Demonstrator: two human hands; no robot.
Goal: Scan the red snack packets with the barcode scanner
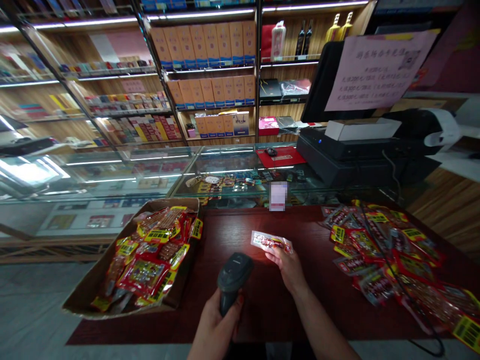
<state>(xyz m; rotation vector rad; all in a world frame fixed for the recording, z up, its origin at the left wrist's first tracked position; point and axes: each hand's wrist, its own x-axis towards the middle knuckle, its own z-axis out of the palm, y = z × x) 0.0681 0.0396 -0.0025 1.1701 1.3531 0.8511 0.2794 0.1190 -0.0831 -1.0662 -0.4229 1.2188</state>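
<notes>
Wrapped around the handle of a dark barcode scanner [235,272] is my left hand [219,317], low in the middle of the view. The scanner's head tilts toward the packet on the right, and a reddish glow falls near that packet. My right hand [287,262] pinches a small clear snack packet [264,240] with red print by its right end, above the dark red table [225,225]. To the left, an open cardboard box [180,287] holds several red and yellow snack packets [144,275]. More snack packets [365,245] lie in a loose pile at the right.
A black cable [386,260] runs over the right-hand pile. Behind the table stands a glass display counter [150,187], with a red mat [292,157], a mouse [270,151] and a monitor [322,82] bearing a paper notice. Stocked shelves [210,70] line the back wall.
</notes>
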